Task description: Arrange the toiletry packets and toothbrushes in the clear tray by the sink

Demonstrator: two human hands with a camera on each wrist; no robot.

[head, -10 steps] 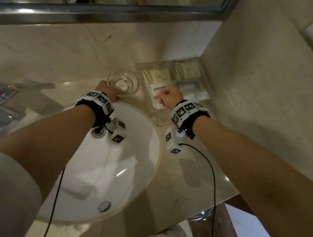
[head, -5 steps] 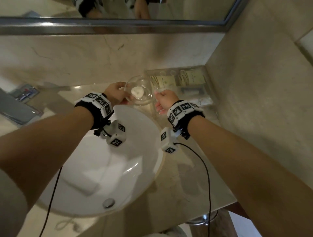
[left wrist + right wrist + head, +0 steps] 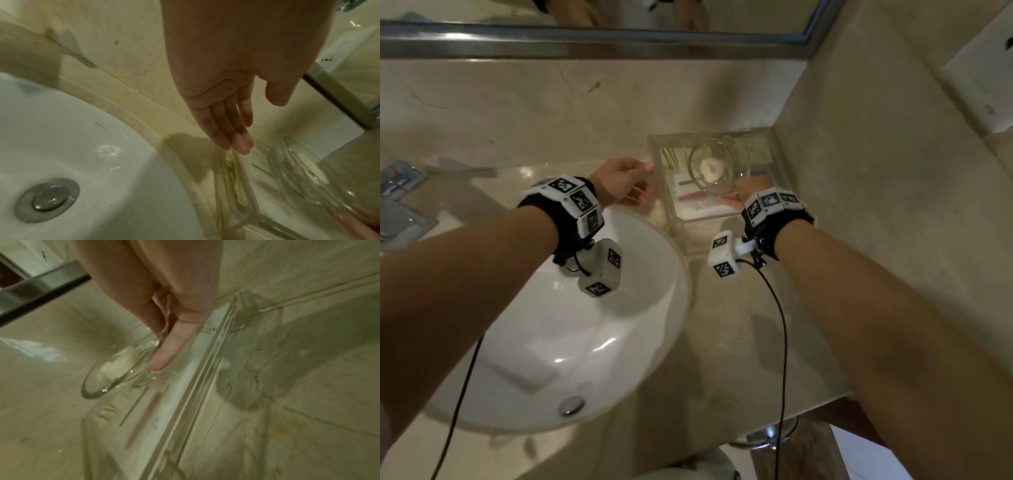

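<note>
Glass dish with a pale lump of soap had crossed from the left hand to the right hand, which pinched its rim over the clear tray at upper centre of the head view. Left hand hung empty, fingers straight, beside the tray. Packets looked flat, pale and lined, a pink toothbrush lying along the tray floor, so arranging seemed nearly finished.
</note>
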